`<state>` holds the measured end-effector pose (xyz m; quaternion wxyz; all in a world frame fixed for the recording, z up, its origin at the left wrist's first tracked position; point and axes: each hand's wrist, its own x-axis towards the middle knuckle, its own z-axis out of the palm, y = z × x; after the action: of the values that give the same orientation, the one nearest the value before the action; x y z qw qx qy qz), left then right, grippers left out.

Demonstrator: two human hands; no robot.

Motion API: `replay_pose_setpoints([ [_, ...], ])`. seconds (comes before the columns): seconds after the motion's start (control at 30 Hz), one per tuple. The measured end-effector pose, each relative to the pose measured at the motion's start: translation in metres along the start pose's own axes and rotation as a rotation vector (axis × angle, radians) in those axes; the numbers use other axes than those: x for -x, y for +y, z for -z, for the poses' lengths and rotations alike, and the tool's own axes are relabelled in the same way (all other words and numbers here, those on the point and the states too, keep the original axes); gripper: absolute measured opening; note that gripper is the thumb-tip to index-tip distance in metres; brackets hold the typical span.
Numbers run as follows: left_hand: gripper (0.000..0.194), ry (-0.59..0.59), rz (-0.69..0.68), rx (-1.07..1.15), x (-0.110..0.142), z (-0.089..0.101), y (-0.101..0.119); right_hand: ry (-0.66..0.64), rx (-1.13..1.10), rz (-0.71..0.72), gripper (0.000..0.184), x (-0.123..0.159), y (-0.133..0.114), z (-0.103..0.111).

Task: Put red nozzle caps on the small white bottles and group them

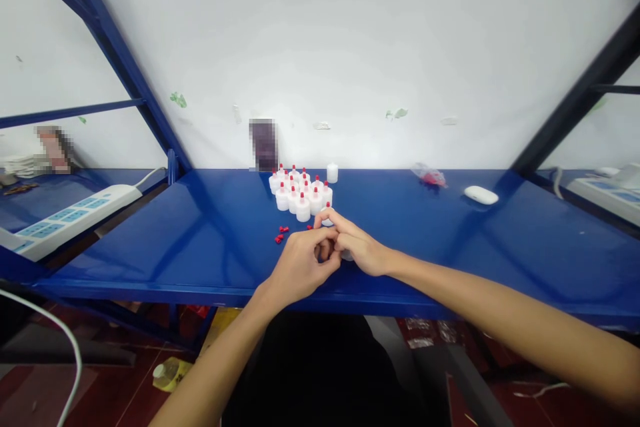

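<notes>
My left hand (306,265) and my right hand (361,245) meet at the front of the blue table (210,247). The left thumb and fingers are curled in a pinch; whatever lies between their tips is hidden. Under my closed right hand shows a piece of a white bottle (347,255), mostly covered by the fingers. Just past the right fingertips stands another white bottle (327,215) with a red tip. Behind it several small white squeeze bottles (303,209) with red-capped nozzles stand upright in a group. Loose red caps (279,239) lie left of the hands.
One white bottle without a red tip (333,173) stands near the wall. Farther right are a clear bag with red pieces (433,178) and a white mouse-shaped object (481,195). A power strip (75,217) lies left, beyond the blue frame post (125,47).
</notes>
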<state>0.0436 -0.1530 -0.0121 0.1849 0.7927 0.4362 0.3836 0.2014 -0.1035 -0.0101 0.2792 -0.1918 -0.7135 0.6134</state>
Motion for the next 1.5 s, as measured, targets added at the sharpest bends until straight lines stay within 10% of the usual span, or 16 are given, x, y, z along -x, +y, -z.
replay_pose_setpoints([
  [0.53,0.011,-0.002,0.008,-0.044,-0.001,0.003,-0.001,0.167,0.03,0.107,0.028,-0.003,0.012,-0.002],
  [0.83,0.016,0.084,-0.015,-0.317,-0.053,0.044,-0.02,0.7,0.265,0.126,0.014,-0.043,-0.007,0.077],
  [1.03,0.023,0.004,-0.067,-0.498,-0.069,0.044,-0.027,0.779,0.192,0.284,0.008,-0.123,-0.021,0.132],
  [1.23,0.025,-0.097,-0.106,-0.665,-0.071,0.036,-0.025,0.839,0.152,0.319,0.011,-0.182,0.008,0.147],
  [1.5,0.036,-0.066,-0.074,-0.658,-0.065,0.032,-0.022,0.828,0.161,0.266,0.01,-0.183,0.044,0.145],
])
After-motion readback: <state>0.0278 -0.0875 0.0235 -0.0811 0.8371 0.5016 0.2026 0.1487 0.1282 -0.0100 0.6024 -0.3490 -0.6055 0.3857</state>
